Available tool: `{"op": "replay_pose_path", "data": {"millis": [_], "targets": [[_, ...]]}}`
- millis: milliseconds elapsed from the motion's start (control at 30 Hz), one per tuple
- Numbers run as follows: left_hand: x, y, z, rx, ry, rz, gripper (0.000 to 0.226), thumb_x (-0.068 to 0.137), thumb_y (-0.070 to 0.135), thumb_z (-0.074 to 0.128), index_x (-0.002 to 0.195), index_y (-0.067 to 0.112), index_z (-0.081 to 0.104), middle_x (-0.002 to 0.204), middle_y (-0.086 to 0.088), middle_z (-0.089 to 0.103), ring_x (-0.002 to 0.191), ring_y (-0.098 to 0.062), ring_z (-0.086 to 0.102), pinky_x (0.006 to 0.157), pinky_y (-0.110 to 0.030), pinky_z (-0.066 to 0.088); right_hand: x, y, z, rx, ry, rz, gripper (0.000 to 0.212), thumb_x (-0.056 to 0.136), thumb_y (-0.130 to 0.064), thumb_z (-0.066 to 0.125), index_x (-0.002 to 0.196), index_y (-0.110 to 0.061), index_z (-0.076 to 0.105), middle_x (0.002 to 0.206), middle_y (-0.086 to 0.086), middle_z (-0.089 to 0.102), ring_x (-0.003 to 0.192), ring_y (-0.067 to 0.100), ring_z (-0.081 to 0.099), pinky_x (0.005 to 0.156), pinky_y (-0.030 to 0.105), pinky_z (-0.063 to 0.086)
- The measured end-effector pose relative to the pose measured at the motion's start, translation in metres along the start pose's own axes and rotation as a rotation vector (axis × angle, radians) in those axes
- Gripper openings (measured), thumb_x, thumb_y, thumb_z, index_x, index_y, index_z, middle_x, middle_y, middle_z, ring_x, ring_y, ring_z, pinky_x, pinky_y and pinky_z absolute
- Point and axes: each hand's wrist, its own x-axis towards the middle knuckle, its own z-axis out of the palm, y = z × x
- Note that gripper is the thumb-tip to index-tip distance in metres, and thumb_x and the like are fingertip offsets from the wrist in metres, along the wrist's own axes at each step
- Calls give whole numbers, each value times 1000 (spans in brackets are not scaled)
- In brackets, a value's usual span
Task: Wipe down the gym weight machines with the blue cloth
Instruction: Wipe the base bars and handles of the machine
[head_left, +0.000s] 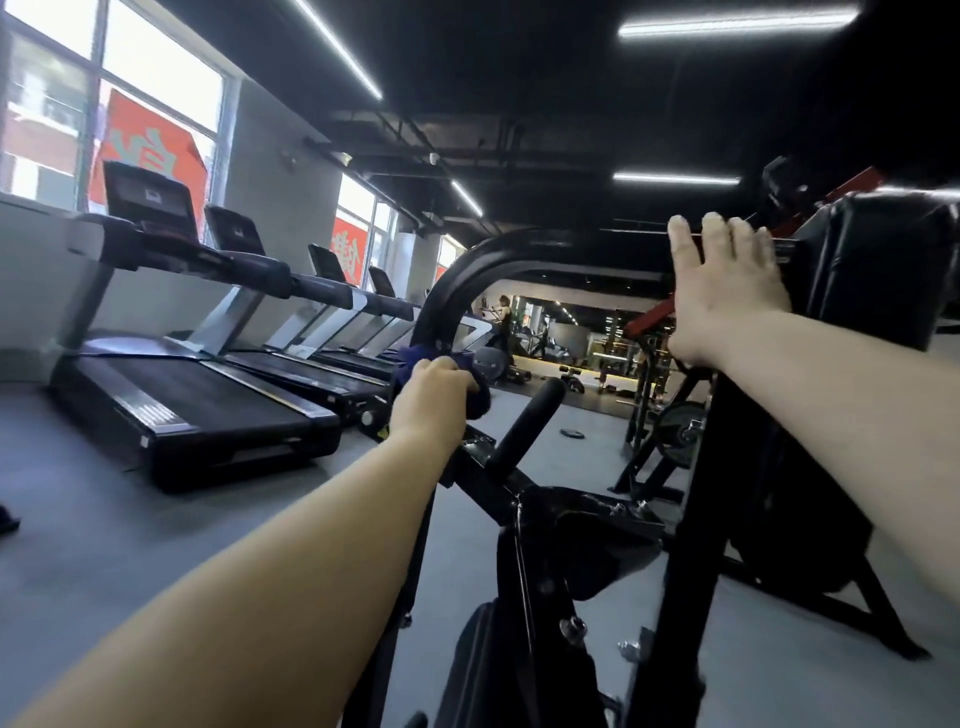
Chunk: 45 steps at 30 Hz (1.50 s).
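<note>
Treadmills (208, 395) stood in a row along the windowed wall to our left, on a grey floor (78, 519), with ceiling light strips overhead and more gym gear far back. From the head view, we saw our left hand (434, 395) with its fingers curled round the blue cloth (480, 397), holding it bunched against the lower end of the curved black bar (452, 291) of the weight machine (545, 519). Our right hand (724, 291) lay flat with fingers straight and spread, holding nothing, pressed against the edge of the black upright pad (878, 270). A black roller handle (527, 421) stuck up between our arms.
</note>
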Motion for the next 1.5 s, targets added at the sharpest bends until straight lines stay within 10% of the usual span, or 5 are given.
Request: {"op": "replay_pose_path", "data": {"millis": [467, 767, 867, 1067, 1500], "targets": [[-38, 20, 12, 266, -288, 112, 58, 85, 2, 55, 129, 39, 59, 129, 0, 60, 116, -26, 59, 97, -41, 50, -5, 4, -3, 34, -45, -20, 120, 75, -18, 75, 154, -14, -14, 161, 18, -14, 149, 36, -10, 122, 48, 2], [-88, 77, -7, 143, -318, 118, 44, 85, 4, 54, 114, 32, 71, 116, -3, 68, 108, -26, 62, 92, -34, 50, -188, -24, 52, 789, -319, -302, 41, 89, -14, 58, 126, -32, 60, 132, -6, 52, 123, 24, 50, 93, 38, 49], [-98, 93, -21, 175, -405, 69, 45, 86, 4, 54, 113, 35, 72, 120, 0, 66, 104, -22, 62, 89, -29, 50, -214, -16, 62, 1164, -554, -198, 42, 94, -18, 54, 134, -31, 56, 120, -5, 61, 104, 18, 59, 72, 22, 49], [-125, 114, -61, 46, -517, -119, 38, 85, 5, 66, 104, 37, 72, 83, 11, 63, 69, -10, 57, 59, -19, 47, -253, -28, 64, 1303, -642, -290, 67, 90, -46, 63, 147, -22, 37, 143, -1, 49, 132, 19, 46, 106, 33, 39], [-192, 142, -124, -165, -631, -396, 36, 85, -7, 64, 91, 26, 76, 78, 2, 72, 66, -12, 69, 54, -17, 54, -254, -21, 75, 1499, -807, -319, 52, 83, -35, 73, 131, -28, 54, 112, -8, 63, 78, 9, 54, 65, 24, 38]]}}
